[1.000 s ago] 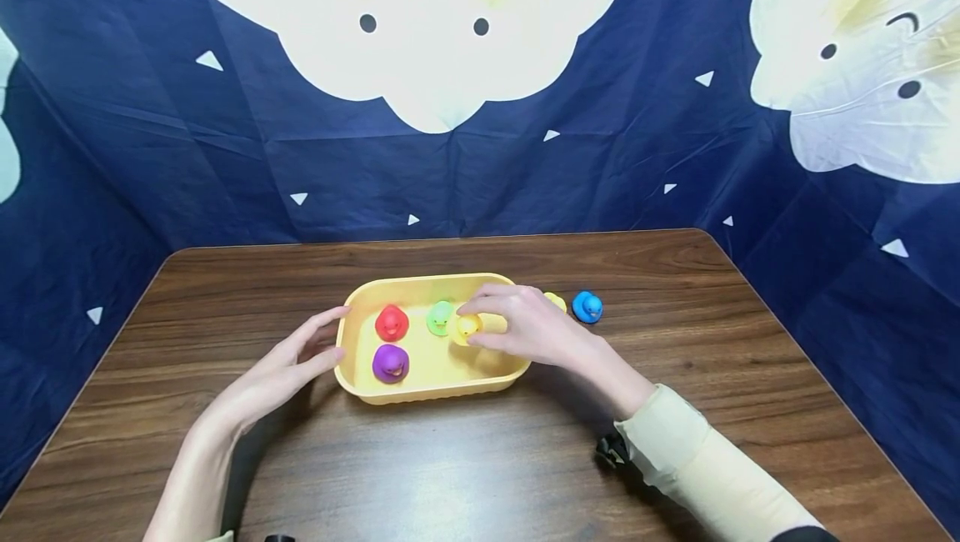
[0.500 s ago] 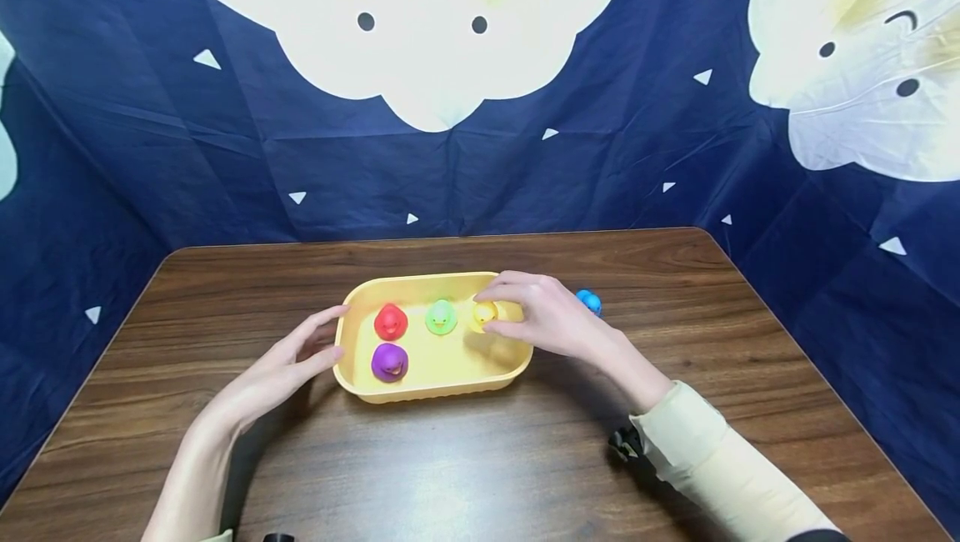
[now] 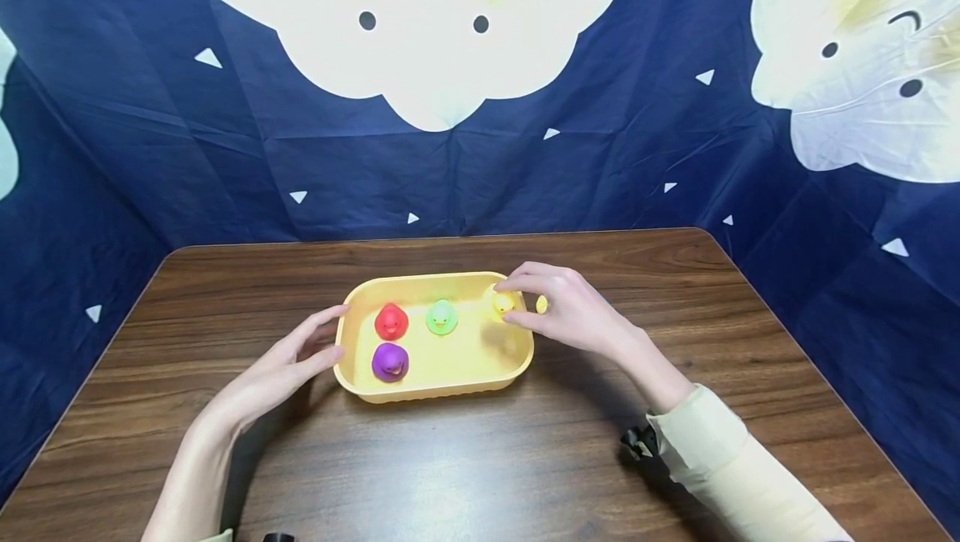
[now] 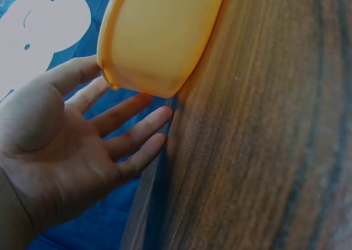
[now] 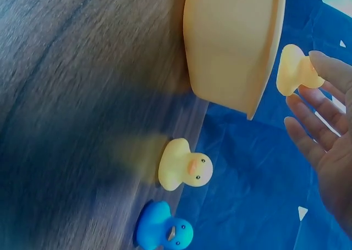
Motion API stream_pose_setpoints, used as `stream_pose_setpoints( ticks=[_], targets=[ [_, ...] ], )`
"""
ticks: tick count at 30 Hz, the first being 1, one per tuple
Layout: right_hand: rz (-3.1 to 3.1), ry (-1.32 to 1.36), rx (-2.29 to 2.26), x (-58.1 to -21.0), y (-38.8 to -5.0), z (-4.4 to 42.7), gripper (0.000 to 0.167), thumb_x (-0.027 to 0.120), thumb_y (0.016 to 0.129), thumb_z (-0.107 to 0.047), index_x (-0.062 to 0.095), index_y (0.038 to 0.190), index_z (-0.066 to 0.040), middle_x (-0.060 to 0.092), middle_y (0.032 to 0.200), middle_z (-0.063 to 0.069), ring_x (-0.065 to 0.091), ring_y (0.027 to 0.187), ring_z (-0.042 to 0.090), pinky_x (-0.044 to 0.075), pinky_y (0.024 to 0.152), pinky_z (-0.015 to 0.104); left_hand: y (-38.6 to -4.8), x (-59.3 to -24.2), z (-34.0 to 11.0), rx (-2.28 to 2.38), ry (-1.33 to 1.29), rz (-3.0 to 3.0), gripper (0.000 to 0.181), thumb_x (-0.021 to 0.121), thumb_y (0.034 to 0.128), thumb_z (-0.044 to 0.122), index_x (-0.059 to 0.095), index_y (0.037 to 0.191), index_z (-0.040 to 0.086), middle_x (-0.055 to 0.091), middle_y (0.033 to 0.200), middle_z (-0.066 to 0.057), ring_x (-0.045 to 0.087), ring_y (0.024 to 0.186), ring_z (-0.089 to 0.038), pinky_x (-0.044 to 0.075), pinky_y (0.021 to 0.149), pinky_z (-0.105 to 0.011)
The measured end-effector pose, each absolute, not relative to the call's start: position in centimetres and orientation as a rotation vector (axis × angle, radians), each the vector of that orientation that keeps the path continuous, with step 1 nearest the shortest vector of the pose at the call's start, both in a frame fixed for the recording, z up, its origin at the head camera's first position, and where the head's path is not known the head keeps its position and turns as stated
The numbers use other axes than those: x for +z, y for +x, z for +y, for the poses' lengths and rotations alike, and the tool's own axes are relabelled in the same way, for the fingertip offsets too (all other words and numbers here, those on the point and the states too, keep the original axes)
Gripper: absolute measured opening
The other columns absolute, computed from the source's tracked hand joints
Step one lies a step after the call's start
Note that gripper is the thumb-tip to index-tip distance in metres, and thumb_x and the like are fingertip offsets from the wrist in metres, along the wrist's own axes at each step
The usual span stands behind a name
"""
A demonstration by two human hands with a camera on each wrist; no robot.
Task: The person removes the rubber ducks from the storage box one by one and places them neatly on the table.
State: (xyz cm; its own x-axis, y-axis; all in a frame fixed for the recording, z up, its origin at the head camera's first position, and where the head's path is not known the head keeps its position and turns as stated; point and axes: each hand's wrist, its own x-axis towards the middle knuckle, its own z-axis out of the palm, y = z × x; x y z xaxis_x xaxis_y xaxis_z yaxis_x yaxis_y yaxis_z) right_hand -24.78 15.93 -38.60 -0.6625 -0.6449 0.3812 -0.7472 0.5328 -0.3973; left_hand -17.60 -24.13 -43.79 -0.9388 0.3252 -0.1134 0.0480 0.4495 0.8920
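My right hand (image 3: 573, 308) pinches a yellow rubber duck (image 3: 503, 303) between thumb and fingertips, at the right end of the yellow plastic basket (image 3: 442, 393). In the right wrist view that yellow duck (image 5: 294, 71) is raised beside the basket's rim. A red duck (image 3: 391, 322), a purple duck (image 3: 390, 363) and a green duck (image 3: 442, 317) sit inside the basket. My left hand (image 3: 273, 379) touches the basket's left end with thumb and fingers spread; the left wrist view shows this hand (image 4: 77, 123) with its fingers loosely extended against the basket wall (image 4: 159, 35).
Outside the basket's right end, a second yellow duck (image 5: 179, 164) and a blue duck (image 5: 165, 228) stand on the wooden table (image 3: 465, 459). The right hand covers the blue one in the head view. A dark blue cloth (image 3: 480, 183) with clouds hangs behind the table.
The right hand has carried the yellow duck rightward, from over the basket's middle beside the green duck to its right end. The left hand and basket have stayed put.
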Motion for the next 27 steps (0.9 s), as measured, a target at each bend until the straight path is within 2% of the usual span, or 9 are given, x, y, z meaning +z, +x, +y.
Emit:
stream_pose_setpoints(
  ticks=[5,8,11,18,27],
  targets=[
    [-2.591,1.153,0.807,-38.6,-24.8,16.6,0.032,0.082,0.088,-0.025,0.076,0.119,-0.017,0.073,0.108,-0.008,0.067,0.098,0.007,0.056,0.084,0.031,-17.6,-43.8,-24.1,1.483,0.318,2.435,0.064,0.055,0.1074,0.031,0.025,0.163,0.021,0.043,0.158,-0.023,0.045,0.143,-0.042,0.043,0.095,-0.012],
    [-2.592,1.142,0.827,-38.6,-24.8,17.0,0.032,0.083,0.088,-0.023,0.076,0.119,-0.016,0.073,0.108,-0.007,0.069,0.101,0.010,0.056,0.086,0.033,-17.6,-43.8,-24.2,1.481,0.316,2.435,0.064,0.055,0.1074,0.031,0.025,0.163,0.022,0.043,0.158,-0.023,0.045,0.143,-0.041,0.043,0.095,-0.012],
    [-2.595,1.118,0.840,-38.5,-24.7,17.4,0.033,0.083,0.088,-0.021,0.076,0.119,-0.015,0.073,0.108,-0.007,0.069,0.099,0.011,0.057,0.084,0.035,-17.6,-43.8,-24.2,1.481,0.317,2.434,0.064,0.055,0.1074,0.032,0.025,0.163,0.022,0.043,0.158,-0.023,0.045,0.143,-0.041,0.043,0.095,-0.013],
    [-2.588,1.047,0.894,-38.7,-24.6,18.4,0.033,0.082,0.088,-0.019,0.076,0.121,-0.015,0.073,0.109,-0.006,0.066,0.091,0.011,0.051,0.071,0.023,-17.6,-43.8,-24.2,1.475,0.315,2.436,0.064,0.055,0.1073,0.032,0.025,0.163,0.023,0.042,0.158,-0.023,0.045,0.143,-0.042,0.043,0.095,-0.013],
    [-2.556,0.949,0.942,-38.6,-24.3,19.5,0.033,0.082,0.088,-0.016,0.076,0.120,-0.015,0.074,0.111,-0.004,0.070,0.100,0.015,0.055,0.083,0.026,-17.6,-43.7,-24.2,1.460,0.304,2.446,0.064,0.055,0.1071,0.033,0.026,0.163,0.024,0.042,0.158,-0.022,0.045,0.143,-0.041,0.043,0.096,-0.015]
  ],
)
